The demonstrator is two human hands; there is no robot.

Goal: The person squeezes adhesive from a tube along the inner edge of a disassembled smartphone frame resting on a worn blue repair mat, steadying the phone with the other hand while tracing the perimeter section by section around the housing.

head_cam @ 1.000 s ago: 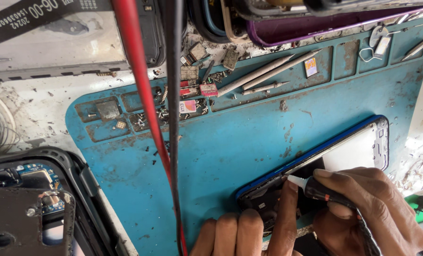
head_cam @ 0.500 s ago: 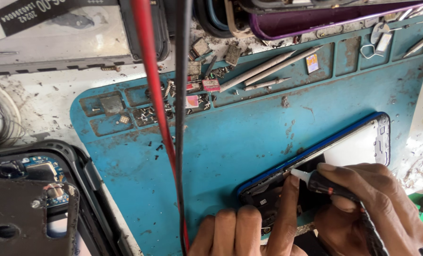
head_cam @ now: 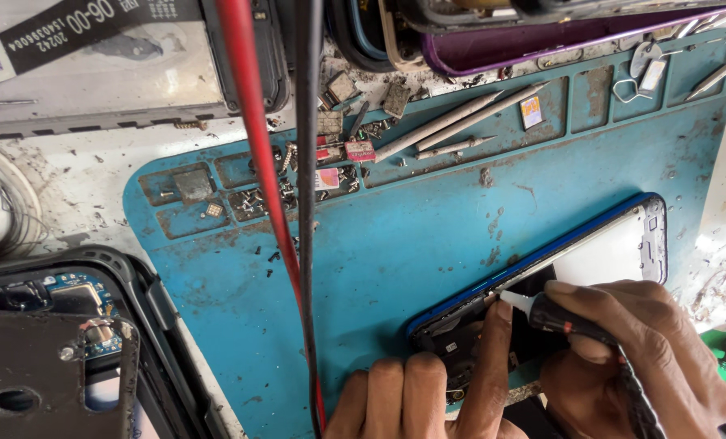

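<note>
The opened phone (head_cam: 590,268) lies tilted on the blue mat (head_cam: 428,244), at about four o'clock of the mat's middle, its blue frame edge running up toward two o'clock. The right hand (head_cam: 647,349) is closed around a black pen-like tool with a white tip (head_cam: 554,313), and that tip rests at the phone's inner edge, near the dark lower half. The left hand (head_cam: 428,398) presses flat on the phone's lower end, its forefinger stretched up to just beside the tip. Judging by this, the step in hand is fine work along the frame, applying or picking at one spot. The next move calls for a steady tip and a firm hold so the phone does not slide. A red lead (head_cam: 257,187) and a black lead (head_cam: 306,203) hang across the mat at nine o'clock; small screws (head_cam: 257,199) sit in its trays.
</note>
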